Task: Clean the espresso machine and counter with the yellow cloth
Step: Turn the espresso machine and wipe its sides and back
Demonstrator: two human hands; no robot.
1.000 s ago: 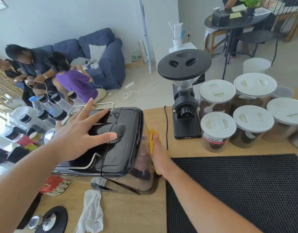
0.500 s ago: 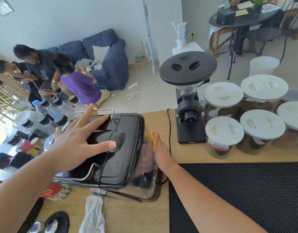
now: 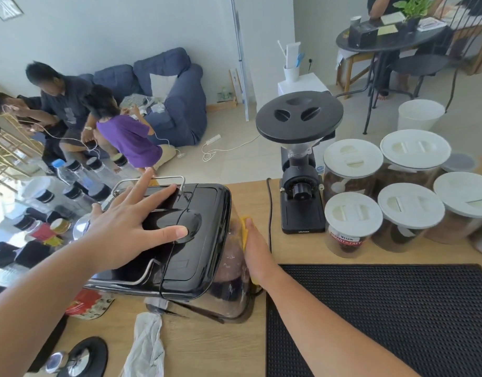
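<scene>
Toward the table's (image 3: 207,349) far edge, the left hand (image 3: 125,229) lies spread flat on the espresso machine's (image 3: 191,257) black top. The right hand (image 3: 257,254) presses the yellow cloth (image 3: 244,229) flat against the machine's right side.

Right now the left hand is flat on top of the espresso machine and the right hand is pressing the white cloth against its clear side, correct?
Not quite. In the head view, the cloth under the right hand is the yellow cloth, not the white one; the white cloth lies untouched on the counter. The left hand is indeed flat on top of the espresso machine.
</scene>
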